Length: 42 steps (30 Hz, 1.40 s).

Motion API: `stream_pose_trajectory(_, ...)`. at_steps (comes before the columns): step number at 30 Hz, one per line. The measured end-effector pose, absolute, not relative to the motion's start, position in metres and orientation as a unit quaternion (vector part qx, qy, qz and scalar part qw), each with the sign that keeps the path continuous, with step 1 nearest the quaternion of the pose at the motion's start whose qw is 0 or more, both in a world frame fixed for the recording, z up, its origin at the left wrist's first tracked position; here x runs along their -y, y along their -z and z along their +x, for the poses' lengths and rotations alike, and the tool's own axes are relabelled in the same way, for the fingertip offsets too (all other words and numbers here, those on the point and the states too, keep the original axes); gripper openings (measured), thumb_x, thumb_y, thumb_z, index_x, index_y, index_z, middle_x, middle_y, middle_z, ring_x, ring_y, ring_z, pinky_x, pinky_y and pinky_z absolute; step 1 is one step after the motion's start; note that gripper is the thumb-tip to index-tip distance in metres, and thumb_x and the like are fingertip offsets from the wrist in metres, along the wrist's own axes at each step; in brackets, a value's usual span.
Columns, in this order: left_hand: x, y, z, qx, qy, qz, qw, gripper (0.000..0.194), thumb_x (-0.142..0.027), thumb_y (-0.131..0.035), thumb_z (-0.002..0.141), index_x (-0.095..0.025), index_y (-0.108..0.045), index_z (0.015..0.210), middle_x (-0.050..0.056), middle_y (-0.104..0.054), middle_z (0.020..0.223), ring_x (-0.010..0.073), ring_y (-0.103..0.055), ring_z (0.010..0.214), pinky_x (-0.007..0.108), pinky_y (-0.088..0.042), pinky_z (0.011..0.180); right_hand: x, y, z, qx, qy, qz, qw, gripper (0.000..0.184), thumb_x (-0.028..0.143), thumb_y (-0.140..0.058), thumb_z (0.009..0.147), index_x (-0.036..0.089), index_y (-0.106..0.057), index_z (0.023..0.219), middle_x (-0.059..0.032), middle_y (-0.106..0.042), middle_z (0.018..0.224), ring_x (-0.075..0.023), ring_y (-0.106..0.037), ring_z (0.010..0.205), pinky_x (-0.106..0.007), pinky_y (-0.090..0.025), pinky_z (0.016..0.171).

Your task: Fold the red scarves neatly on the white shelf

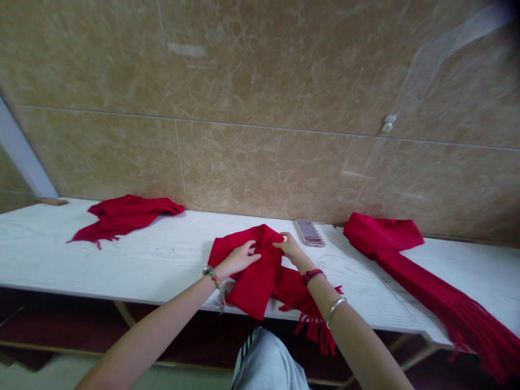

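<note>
A red fringed scarf (254,287) lies folded and crossed over itself on the white bench in front of me. Its flat end points toward me, while the fringe hangs over the front edge to the right. On the scarf's upper middle rests my left hand (240,259), fingers apart and touching the cloth. My right hand (290,247) pinches the fold at the scarf's upper right edge; part of its grip is hidden by the hand itself. The left wrist wears beaded bracelets, the right a red band and a silver bangle.
A second red scarf (134,212) lies crumpled at the left of the bench (170,246). Another scarf (382,238) stretches across the right, its fringe past the front edge. A phone (310,233) lies near the tiled wall (260,168). My knee (268,363) is below the bench.
</note>
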State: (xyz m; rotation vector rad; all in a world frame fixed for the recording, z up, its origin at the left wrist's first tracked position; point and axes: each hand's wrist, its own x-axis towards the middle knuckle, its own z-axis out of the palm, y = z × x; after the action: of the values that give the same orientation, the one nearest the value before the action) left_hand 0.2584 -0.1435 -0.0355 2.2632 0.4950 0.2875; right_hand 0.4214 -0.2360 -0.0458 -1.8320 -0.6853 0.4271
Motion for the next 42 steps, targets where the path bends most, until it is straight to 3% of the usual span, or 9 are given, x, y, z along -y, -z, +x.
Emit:
stream_pose_trajectory(5, 0.133, 0.029, 0.265, -0.203, -0.140, 0.814, 0.526, 0.045, -0.031, -0.061, 0.076, -0.012, -0.051, 0.115, 0.011, -0.062, 0.104, 0.0223, -0.059, 0.095, 0.030, -0.045, 0.080, 0.231, 0.043, 0.412, 0.245, -0.199, -0.730, 0.606, 0.029, 0.014, -0.055, 0.070, 0.020, -0.048, 0.098, 0.0023, -0.061, 0.067, -0.0130, -0.062, 0.066, -0.022, -0.050, 0.058)
stream_pose_trajectory(10, 0.141, 0.028, 0.263, -0.197, -0.135, 0.767, 0.595, 0.048, -0.017, -0.064, 0.071, -0.014, -0.050, 0.117, 0.010, -0.063, 0.105, 0.0210, -0.060, 0.091, 0.031, -0.047, 0.078, 0.239, 0.042, 0.407, 0.235, -0.207, -0.763, 0.565, 0.034, 0.016, -0.053, 0.072, 0.017, -0.049, 0.106, 0.0019, -0.059, 0.063, -0.0142, -0.060, 0.060, -0.024, -0.047, 0.053)
stream_pose_trajectory(17, 0.147, 0.030, 0.258, -0.161, -0.140, 0.879, 0.426, 0.054, -0.002, -0.067, 0.056, -0.014, -0.062, 0.108, 0.012, -0.053, 0.124, 0.0264, -0.045, 0.118, 0.036, -0.029, 0.103, 0.262, 0.045, 0.396, 0.311, -0.169, -0.830, 0.432, 0.057, 0.019, -0.064, 0.067, 0.016, -0.045, 0.121, 0.0038, -0.057, 0.057, -0.0130, -0.054, 0.049, -0.024, -0.043, 0.049)
stream_pose_trajectory(22, 0.143, 0.022, 0.255, -0.146, -0.140, 0.889, 0.411, 0.076, -0.010, -0.070, 0.058, -0.013, -0.045, 0.129, 0.013, -0.032, 0.141, 0.0238, -0.029, 0.130, 0.031, -0.023, 0.107, 0.258, 0.039, 0.388, 0.371, -0.129, -0.843, 0.367, 0.054, 0.013, -0.060, 0.069, 0.018, -0.046, 0.121, 0.0027, -0.062, 0.064, -0.0128, -0.058, 0.054, -0.022, -0.045, 0.051)
stream_pose_trajectory(26, 0.151, 0.022, 0.250, -0.192, -0.074, 0.915, 0.348, 0.089, -0.021, -0.074, 0.056, -0.010, -0.034, 0.136, 0.018, -0.024, 0.144, 0.0304, -0.023, 0.132, 0.034, -0.024, 0.106, 0.262, 0.034, 0.382, 0.406, -0.105, -0.842, 0.340, 0.044, 0.008, -0.053, 0.074, 0.012, -0.051, 0.117, -0.0036, -0.066, 0.068, -0.0160, -0.063, 0.062, -0.024, -0.047, 0.059)
stream_pose_trajectory(30, 0.178, 0.032, 0.232, -0.197, -0.081, 0.952, 0.222, 0.078, -0.040, -0.062, 0.072, -0.020, -0.029, 0.139, 0.014, -0.004, 0.149, 0.0367, -0.014, 0.133, 0.049, -0.022, 0.104, 0.271, 0.032, 0.377, 0.442, -0.055, -0.840, 0.309, 0.032, 0.010, -0.051, 0.076, 0.011, -0.059, 0.107, -0.0150, -0.066, 0.098, -0.0235, -0.061, 0.095, -0.029, -0.044, 0.079)
stream_pose_trajectory(33, 0.195, 0.038, 0.215, -0.136, -0.020, 0.977, 0.163, 0.067, -0.053, -0.052, 0.078, -0.030, -0.032, 0.137, 0.006, -0.003, 0.150, 0.0399, 0.002, 0.133, 0.062, -0.010, 0.101, 0.268, 0.035, 0.376, 0.447, -0.029, -0.843, 0.298, 0.034, 0.023, -0.050, 0.082, 0.012, -0.055, 0.113, -0.0164, -0.063, 0.107, -0.0248, -0.059, 0.099, -0.031, -0.043, 0.081)
stream_pose_trajectory(38, 0.190, 0.033, 0.202, -0.065, 0.067, 0.984, 0.151, 0.050, -0.048, -0.038, 0.087, -0.042, -0.027, 0.136, -0.002, -0.006, 0.150, 0.0388, 0.009, 0.132, 0.067, -0.003, 0.098, 0.256, 0.044, 0.380, 0.434, -0.034, -0.854, 0.285, 0.039, 0.012, -0.058, 0.073, 0.013, -0.055, 0.112, -0.0086, -0.068, 0.091, -0.0187, -0.063, 0.088, -0.024, -0.045, 0.074)
stream_pose_trajectory(42, 0.175, 0.030, 0.194, -0.044, 0.093, 0.982, 0.157, 0.053, -0.044, -0.045, 0.086, -0.042, -0.027, 0.136, -0.002, -0.006, 0.150, 0.0358, 0.005, 0.134, 0.062, -0.003, 0.101, 0.260, 0.046, 0.382, 0.424, -0.020, -0.856, 0.294, 0.035, 0.011, -0.047, 0.080, 0.014, -0.052, 0.114, -0.0036, -0.067, 0.079, -0.0145, -0.063, 0.077, -0.023, -0.044, 0.072)
